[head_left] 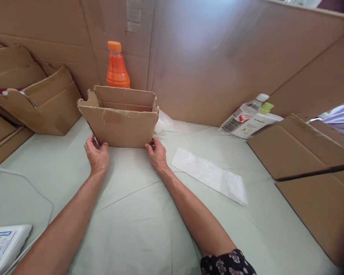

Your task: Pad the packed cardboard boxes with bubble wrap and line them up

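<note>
A small open-topped cardboard box point(122, 128) stands left of centre on the pale green cloth point(126, 233). My left hand point(98, 154) grips its lower left corner, thumb on the front and fingers round the side. At the lower right corner my right hand point(157, 152) holds it the same way, with some fingertips hidden behind the box. Its upper edges are rough and notched, and its floor is out of sight. Just behind rises an orange bottle point(118, 68) with an orange cap, its base covered by the box.
Bubble wrap point(210, 173) lies right of my right hand. A clear plastic bottle point(242, 114) and a white bottle point(252, 126) lean at the back right. Cardboard boxes point(301, 149) flank the right, others point(54, 99) the left. A white device point(7, 244) with a cable sits front left.
</note>
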A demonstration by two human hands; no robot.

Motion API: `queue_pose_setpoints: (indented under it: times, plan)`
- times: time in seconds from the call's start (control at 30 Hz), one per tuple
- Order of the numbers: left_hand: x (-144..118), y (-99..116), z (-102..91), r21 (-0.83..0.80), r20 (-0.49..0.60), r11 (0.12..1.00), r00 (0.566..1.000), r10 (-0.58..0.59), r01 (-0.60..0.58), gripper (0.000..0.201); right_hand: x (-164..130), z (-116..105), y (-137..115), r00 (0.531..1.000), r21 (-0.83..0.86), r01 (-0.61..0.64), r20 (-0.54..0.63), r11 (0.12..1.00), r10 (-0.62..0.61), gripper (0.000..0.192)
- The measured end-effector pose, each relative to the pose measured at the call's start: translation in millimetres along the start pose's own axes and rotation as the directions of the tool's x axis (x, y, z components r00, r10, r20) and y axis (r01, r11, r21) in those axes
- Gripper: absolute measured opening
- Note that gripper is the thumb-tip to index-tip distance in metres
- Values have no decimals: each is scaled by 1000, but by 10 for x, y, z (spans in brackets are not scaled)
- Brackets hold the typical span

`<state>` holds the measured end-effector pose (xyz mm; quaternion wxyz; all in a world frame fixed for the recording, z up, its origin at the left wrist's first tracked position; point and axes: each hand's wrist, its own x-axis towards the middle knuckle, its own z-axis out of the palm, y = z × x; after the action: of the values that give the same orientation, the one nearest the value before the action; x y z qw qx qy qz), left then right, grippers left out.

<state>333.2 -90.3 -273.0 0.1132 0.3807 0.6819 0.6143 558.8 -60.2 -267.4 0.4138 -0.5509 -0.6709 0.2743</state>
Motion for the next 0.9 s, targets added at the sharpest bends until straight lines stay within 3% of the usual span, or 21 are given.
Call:
queue_pose_setpoints:
  times: [0.13, 0.3, 0.4, 0.5, 0.6, 0.7, 0.8, 0.9]
  plan:
    - [-53, 112, -115, 54, -58, 998, 998, 17, -14, 57, -129, -23, 4, 999, -49, 30, 40, 998, -28, 55]
    - [-171, 235, -215, 73, 110, 996, 993, 33, -41, 36, -573, -171, -100, 990, -159, 100, 117, 982, -82, 56]
    - [-211, 269, -231, 104, 191, 993, 981, 28, -49, 29, -907, -406, -170, 980, -213, 150, 160, 965, -117, 44]
    - [-264, 298, -253, 140, 234, 988, 972, 35, -69, 23, -1120, -761, -132, 988, -342, 145, 104, 928, -116, 42]
    - [-356, 337, -259, 157, 270, 980, 960, 74, -120, 22, -1129, -1142, 53, 997, -549, -16, -73, 836, -29, 53]
    - [-454, 376, -224, 153, 297, 974, 948, 116, -168, 22, -1018, -1399, 271, 981, -580, -161, -182, 798, 66, 35]
    - [-538, 403, -180, 141, 317, 972, 939, 135, -187, 25, -956, -1451, 330, 988, -534, -120, -144, 837, 49, 28]
    - [-648, 423, -193, 113, 382, 974, 914, 139, -195, 31, -1044, -1347, 159, 1000, -436, 25, 12, 900, -22, 29]
